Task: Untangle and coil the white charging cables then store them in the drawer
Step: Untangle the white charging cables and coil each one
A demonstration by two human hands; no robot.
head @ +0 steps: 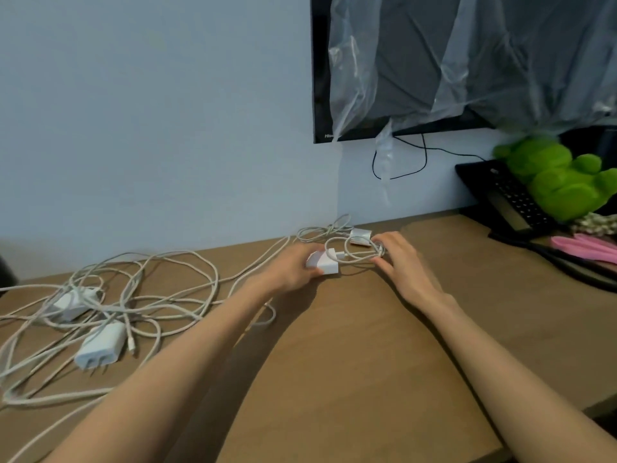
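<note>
White cables point(100, 307) lie knotted by the left edge of the table point(350, 345), waiting. Near the back edge the left hand point(293, 267) grips a white plug point(323, 263) to keep it steady, while the right hand point(399, 260) pinches its little coil point(357, 253), likely so loops stay together.

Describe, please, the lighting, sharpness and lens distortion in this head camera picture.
Head view: dim, cool light; both forearms cast soft shadows on the desk; the plastic sheet over the screen shows glare; the left hand on the adapter and right hand on the cable are slightly blurred; the wide lens bows the desk's edge.
</note>
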